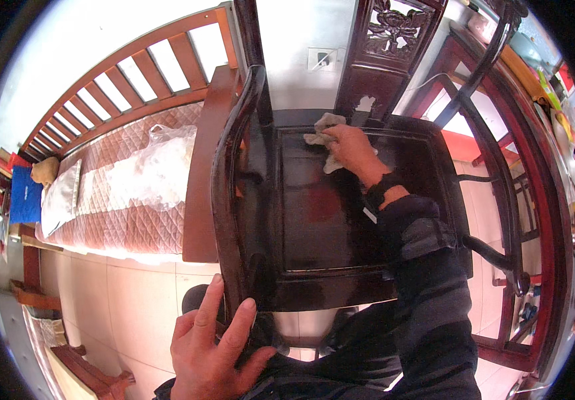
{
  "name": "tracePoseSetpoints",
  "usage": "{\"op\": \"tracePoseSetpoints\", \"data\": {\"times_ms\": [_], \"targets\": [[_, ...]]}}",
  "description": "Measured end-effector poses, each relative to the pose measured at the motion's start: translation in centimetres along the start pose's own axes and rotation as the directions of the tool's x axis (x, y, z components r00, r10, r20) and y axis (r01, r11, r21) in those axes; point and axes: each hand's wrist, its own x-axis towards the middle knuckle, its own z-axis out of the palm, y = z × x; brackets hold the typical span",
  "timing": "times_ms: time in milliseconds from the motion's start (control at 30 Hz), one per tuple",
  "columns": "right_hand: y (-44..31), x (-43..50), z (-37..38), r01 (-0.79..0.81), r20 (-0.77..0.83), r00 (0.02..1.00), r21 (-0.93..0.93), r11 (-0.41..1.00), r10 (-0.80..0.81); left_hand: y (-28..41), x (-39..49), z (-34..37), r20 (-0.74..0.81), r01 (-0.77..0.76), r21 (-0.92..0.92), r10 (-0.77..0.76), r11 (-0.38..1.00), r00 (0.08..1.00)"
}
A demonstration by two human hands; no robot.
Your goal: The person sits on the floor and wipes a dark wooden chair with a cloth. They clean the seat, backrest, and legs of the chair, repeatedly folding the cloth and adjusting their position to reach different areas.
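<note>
A dark lacquered wooden armchair stands before me, its framed seat panel (pixel 317 225) facing up. Near the back edge of the seat, my right hand (pixel 355 150) grips a crumpled light grey cloth (pixel 330 122) that lies against the wood. A dark band circles that wrist. My left hand (pixel 222 340) is at the front end of the chair's left armrest (pixel 225 200), its fingers spread and touching or just over the wood; it holds nothing. The carved backrest splat (pixel 377 65) rises behind the seat.
To the left, a slatted wooden bench (pixel 202 165) bears a quilted cushion (pixel 102 220) and a clear plastic bag (pixel 160 165). On the right stands a reddish wooden table (pixel 552 240) with various items on top. A wall socket (pixel 323 59) with a plug is behind the chair.
</note>
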Motion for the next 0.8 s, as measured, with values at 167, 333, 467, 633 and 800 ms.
{"op": "tracePoseSetpoints", "data": {"times_ms": [167,333,467,633,800], "targets": [[-2.4,1.3,1.7,0.079,0.139,0.986,0.063,0.995,-0.087,-0.2,-0.2,0.2,-0.016,-0.004,-0.039,0.003,0.999,1.000],[-3.8,2.0,3.6,0.172,0.176,0.963,0.171,0.970,-0.202,0.0,-0.1,0.0,0.002,0.010,-0.046,-0.010,0.999,1.000],[-5.1,2.1,5.3,0.225,0.120,0.961,0.178,0.958,-0.248,0.3,-0.1,-0.3,0.038,0.044,-0.008,-0.043,0.999,0.998],[-6.2,2.0,6.2,0.233,0.118,0.965,0.041,0.972,-0.236,0.3,0.1,-0.1,0.027,0.018,0.037,-0.019,0.999,0.999],[-7.6,0.8,6.4,0.204,0.139,0.969,0.033,0.979,-0.206,0.1,-0.1,0.1,0.005,0.015,0.045,-0.015,0.999,1.000]]}}
